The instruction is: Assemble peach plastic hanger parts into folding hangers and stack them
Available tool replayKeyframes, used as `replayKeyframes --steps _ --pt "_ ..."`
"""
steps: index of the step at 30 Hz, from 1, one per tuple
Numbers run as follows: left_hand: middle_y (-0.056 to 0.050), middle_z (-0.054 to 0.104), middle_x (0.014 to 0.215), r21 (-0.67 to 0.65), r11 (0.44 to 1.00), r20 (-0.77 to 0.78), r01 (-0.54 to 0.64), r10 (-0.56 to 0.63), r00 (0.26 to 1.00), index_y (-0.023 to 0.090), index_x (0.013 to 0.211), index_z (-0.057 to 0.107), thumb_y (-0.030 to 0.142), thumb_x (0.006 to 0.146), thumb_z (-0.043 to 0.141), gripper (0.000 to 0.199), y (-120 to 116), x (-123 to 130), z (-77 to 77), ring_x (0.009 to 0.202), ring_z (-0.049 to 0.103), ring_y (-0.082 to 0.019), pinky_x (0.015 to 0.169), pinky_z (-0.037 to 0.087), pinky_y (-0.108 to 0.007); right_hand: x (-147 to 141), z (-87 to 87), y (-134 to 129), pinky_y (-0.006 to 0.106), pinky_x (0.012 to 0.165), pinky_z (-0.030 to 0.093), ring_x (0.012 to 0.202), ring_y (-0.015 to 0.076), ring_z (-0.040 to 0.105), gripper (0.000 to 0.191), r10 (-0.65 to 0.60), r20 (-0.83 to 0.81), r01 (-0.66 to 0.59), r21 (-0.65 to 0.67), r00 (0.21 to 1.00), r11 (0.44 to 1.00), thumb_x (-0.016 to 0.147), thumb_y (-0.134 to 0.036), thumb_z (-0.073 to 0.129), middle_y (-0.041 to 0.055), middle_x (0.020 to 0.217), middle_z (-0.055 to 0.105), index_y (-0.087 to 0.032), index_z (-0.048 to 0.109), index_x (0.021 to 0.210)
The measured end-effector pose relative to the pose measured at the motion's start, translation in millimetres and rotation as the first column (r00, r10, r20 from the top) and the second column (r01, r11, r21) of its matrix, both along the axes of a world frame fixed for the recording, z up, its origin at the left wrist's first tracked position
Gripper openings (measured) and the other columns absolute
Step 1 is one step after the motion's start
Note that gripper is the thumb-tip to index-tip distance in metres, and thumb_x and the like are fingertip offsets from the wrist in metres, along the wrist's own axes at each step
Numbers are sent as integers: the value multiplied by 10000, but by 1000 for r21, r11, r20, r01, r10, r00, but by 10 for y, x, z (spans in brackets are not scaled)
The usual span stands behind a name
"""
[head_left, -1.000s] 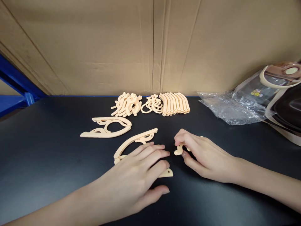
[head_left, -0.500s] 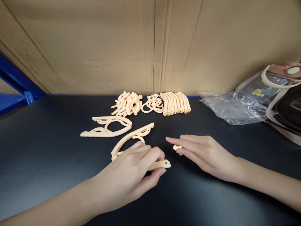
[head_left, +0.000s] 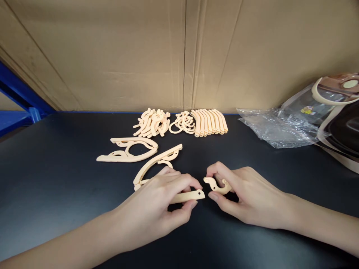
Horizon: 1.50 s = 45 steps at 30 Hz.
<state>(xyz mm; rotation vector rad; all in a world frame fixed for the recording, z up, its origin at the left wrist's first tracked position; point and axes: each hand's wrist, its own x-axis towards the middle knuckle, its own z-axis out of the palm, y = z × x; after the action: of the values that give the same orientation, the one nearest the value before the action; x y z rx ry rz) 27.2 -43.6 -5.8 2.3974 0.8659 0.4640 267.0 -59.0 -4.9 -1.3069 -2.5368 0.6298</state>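
My left hand grips a partly joined cream hanger; one arm with a small hole at its end sticks out between thumb and fingers. The palm covers the middle of that hanger. Just to the right, my right hand pinches a small curved cream piece with a hole in it, its knobbed end pointing left. The small piece and the arm's end are close but apart. A folded cream hanger lies on the black table to the left, beyond my left hand.
At the back of the table lie a heap of curved arms, a small pile of hooks and a row of long arms. Crumpled clear plastic and a clear bag are at the right. Cardboard stands behind.
My right hand has turned and its fingers have curled, so the small piece now shows its curved side. My left hand has barely moved, still holding the hanger.
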Motion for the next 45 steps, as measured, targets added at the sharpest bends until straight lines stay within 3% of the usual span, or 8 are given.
replayKeyframes --steps 3,6,12,16,20,28,39,45 --pt "62 613 807 -1 1000 3 -3 3 1000 267 1021 585 166 905 539 160 4 5 4 798 550 -117 717 407 -220 10 -10 19 234 542 357 542 95 487 62 57 -5 -57 15 998 998 992 -271 392 -90 739 542 -258 387 1052" --pt "62 617 807 5 1000 10 13 -13 1000 261 1001 588 180 917 537 127 12 10 7 784 548 -117 728 405 -229 13 -29 26 237 539 361 579 95 527 164 83 15 -84 95 996 992 957 -334 499 -63 863 588 -255 412 1072" --pt "72 618 805 -33 999 -11 -10 9 1000 278 991 598 210 919 570 103 26 0 14 780 552 -114 689 404 -219 42 -61 24 245 564 404 645 105 577 163 127 2 -126 133 992 983 971 -241 446 -23 941 620 -227 476 1131" --pt "71 627 828 -41 999 2 -21 21 1000 283 986 595 241 924 574 78 24 -19 -5 782 556 -116 697 415 -225 57 -61 31 253 587 434 668 121 590 250 167 -32 -157 221 985 963 1000 -224 391 7 905 630 -173 492 1223" --pt "75 631 846 -26 999 17 -36 36 999 292 993 585 266 933 573 66 20 -30 -21 783 555 -119 698 415 -235 23 -59 32 260 559 422 647 135 567 291 211 -16 -194 333 977 923 1036 -224 315 26 828 614 -120 550 1170" --pt "91 619 819 3 1000 35 -23 22 999 285 964 574 225 936 578 66 19 -7 -14 749 538 -103 680 403 -217 -15 -53 -21 267 453 315 499 108 409 352 181 59 -190 316 982 929 1045 -233 277 2 751 544 -140 597 933" --pt "71 617 832 -12 1000 33 -27 28 999 267 954 561 244 950 551 26 23 -10 -17 755 550 -109 661 421 -210 -33 -91 -53 274 467 303 523 120 418 334 180 56 -189 348 982 918 1047 -233 274 1 726 542 -147 568 913" --pt "40 649 929 -54 998 44 8 -5 999 323 1235 519 225 957 532 295 25 -3 5 878 586 -132 742 455 -219 -51 -85 -49 270 470 320 543 126 476 333 215 58 -221 377 975 900 1044 -221 265 17 738 584 -142 558 908"
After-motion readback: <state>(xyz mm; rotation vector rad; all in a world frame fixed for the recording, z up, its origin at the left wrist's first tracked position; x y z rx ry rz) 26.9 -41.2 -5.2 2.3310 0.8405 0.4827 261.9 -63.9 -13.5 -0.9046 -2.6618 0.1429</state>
